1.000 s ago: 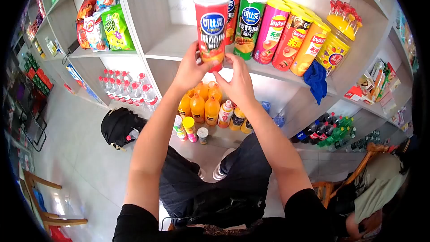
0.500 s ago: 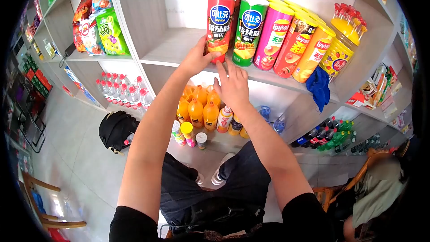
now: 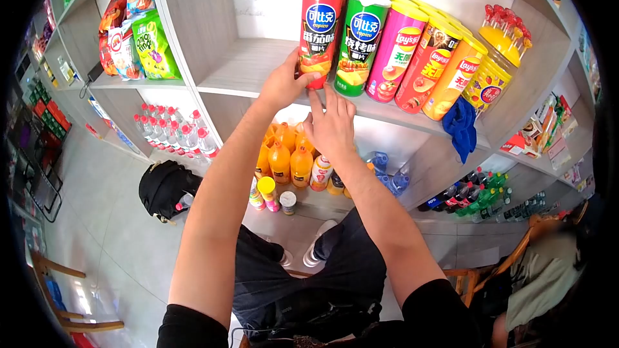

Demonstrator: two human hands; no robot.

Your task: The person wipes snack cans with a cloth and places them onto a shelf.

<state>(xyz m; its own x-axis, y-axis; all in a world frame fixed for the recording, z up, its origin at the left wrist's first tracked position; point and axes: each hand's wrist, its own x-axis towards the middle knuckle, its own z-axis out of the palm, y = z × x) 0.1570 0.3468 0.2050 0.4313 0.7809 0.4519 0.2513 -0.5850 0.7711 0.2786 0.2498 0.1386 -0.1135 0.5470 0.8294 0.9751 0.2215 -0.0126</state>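
My left hand (image 3: 285, 84) is wrapped round the lower left side of a red Copico chip can (image 3: 320, 32), its thumb across the front near the base. The can stands upright at the left end of the front row on the shelf (image 3: 238, 67). Just below its base is my right hand (image 3: 332, 127), fingers stretched up toward the shelf's front edge, holding nothing. A green Copico can (image 3: 362, 42) stands close to the right of the red one. Beyond it come a pink Lay's can (image 3: 394, 51), a red Lay's can (image 3: 425, 67) and an orange Lay's can (image 3: 453, 80).
A yellow lollipop jar (image 3: 491, 74) stands at the shelf's right, with a blue cloth (image 3: 460, 129) over the edge. Orange drink bottles (image 3: 279, 161) and small cans (image 3: 267, 187) are below. A black backpack (image 3: 166, 187) lies on the floor; a seated person (image 3: 548, 270) is at right.
The red can has shifted slightly right, covering more of the can behind it, with my left hand still on it. My right hand's fingers remain near its base. The view has moved slightly.
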